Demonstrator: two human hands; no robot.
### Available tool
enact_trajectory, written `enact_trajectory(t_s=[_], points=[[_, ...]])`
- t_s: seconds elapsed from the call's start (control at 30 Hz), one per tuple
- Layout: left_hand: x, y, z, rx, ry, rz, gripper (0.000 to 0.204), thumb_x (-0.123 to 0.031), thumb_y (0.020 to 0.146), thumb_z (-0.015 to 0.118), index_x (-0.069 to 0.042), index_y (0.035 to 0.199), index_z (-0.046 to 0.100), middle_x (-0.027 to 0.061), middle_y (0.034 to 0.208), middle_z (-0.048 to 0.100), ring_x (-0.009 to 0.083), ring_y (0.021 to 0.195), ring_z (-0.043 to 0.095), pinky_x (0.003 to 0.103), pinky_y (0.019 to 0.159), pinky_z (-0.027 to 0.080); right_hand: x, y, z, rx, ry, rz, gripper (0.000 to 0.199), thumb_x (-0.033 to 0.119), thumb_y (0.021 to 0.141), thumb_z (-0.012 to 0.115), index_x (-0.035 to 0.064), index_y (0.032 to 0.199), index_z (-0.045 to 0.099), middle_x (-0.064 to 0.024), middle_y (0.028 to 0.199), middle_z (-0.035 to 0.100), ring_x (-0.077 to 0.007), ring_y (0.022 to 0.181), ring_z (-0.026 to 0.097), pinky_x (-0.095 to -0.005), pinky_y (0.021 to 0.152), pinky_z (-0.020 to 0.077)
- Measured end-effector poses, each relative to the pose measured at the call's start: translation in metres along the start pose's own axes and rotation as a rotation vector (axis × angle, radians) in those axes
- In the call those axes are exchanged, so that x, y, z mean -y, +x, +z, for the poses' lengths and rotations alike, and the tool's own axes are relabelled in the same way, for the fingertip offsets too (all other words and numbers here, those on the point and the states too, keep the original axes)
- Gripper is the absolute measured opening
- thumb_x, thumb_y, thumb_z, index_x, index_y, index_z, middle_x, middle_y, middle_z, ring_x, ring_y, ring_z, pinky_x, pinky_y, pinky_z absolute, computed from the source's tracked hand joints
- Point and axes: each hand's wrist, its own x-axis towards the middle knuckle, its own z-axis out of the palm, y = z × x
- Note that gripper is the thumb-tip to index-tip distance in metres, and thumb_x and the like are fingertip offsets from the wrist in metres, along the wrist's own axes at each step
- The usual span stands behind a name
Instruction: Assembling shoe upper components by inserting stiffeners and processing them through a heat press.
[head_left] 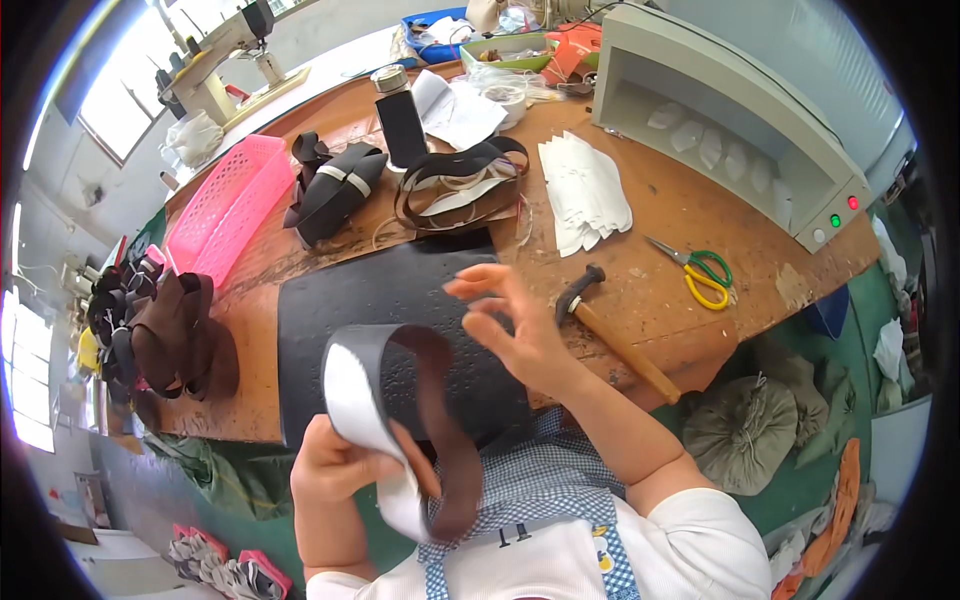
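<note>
My left hand (pixel 340 465) grips a looped strap piece (pixel 400 410), brown outside with a white lining, held near my chest above the table's front edge. My right hand (pixel 510 320) hovers just right of the loop with fingers spread, holding nothing, over a dark rubber mat (pixel 330 310). A wooden-handled hammer (pixel 615 335) lies just right of my right hand on the wooden table (pixel 690 210).
A pink basket (pixel 225 205) and black strap pieces (pixel 335 185) sit at the back left. Brown pieces (pixel 175 335) are piled at the left edge. White cut shapes (pixel 585 190), yellow-green scissors (pixel 705 275), a black thread cone (pixel 400 120) and a grey box machine (pixel 740 120) stand further back.
</note>
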Motion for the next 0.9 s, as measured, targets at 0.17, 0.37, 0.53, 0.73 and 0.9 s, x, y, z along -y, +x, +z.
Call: enact_trajectory(t_s=[0.17, 0.37, 0.53, 0.73, 0.9], points=[[0.0, 0.027, -0.006, -0.009, -0.006, -0.063, 0.025, -0.007, 0.081, 0.066, 0.016, 0.089, 0.063, 0.0277, 0.076, 0.067, 0.0282, 0.059, 0.066, 0.033, 0.051, 0.053, -0.017, -0.03, 0.009, 0.855, 1.18, 0.405, 0.066, 0.049, 0.095, 0.05, -0.0002, 0.138, 0.039, -0.0236, 0.131, 0.054, -0.0303, 0.116, 0.057, -0.0406, 0.093, 0.047], [0.009, 0.056, -0.057, -0.272, 1.407, -0.028, 0.026, 0.007, 0.079, 0.054, -0.001, 0.103, 0.064, 0.0204, 0.092, 0.068, 0.0324, 0.084, 0.068, 0.037, 0.074, 0.053, 0.024, -0.035, -0.059, 0.485, 0.506, 0.578, 0.03, 0.003, 0.093, 0.049, -0.0078, 0.12, 0.052, -0.0235, 0.1, 0.068, -0.0311, 0.081, 0.071, -0.0341, 0.067, 0.058], [0.026, 0.084, -0.064, -0.553, 1.704, -0.007, 0.034, 0.009, 0.076, 0.052, -0.004, 0.108, 0.053, 0.0235, 0.084, 0.065, 0.0433, 0.082, 0.063, 0.047, 0.075, 0.049, -0.013, 0.019, -0.106, -0.071, -0.693, 0.042, 0.033, -0.006, 0.088, 0.048, 0.0004, 0.12, 0.055, -0.02, 0.09, 0.068, -0.0285, 0.076, 0.071, -0.0334, 0.067, 0.0546], [0.013, 0.171, -0.074, -0.596, 1.693, -0.101, 0.03, -0.005, 0.08, 0.056, -0.001, 0.107, 0.047, 0.027, 0.096, 0.065, 0.0444, 0.094, 0.062, 0.05, 0.082, 0.047, -0.023, 0.174, -0.152, 0.0, -0.493, 0.29, 0.031, 0.005, 0.093, 0.038, 0.0027, 0.114, 0.06, -0.0101, 0.075, 0.062, -0.0198, 0.044, 0.063, -0.028, 0.034, 0.0469], [0.007, 0.28, -0.109, -0.725, 1.598, -0.283, 0.05, -0.03, 0.085, 0.059, 0.008, 0.114, 0.043, 0.0296, 0.102, 0.064, 0.0408, 0.101, 0.063, 0.043, 0.091, 0.048, -0.013, 0.33, -0.164, -0.035, -0.376, 0.241, 0.048, 0.018, 0.089, 0.063, -0.0037, 0.128, 0.047, -0.0162, 0.11, 0.064, -0.0296, 0.077, 0.071, -0.0353, 0.055, 0.0591]])
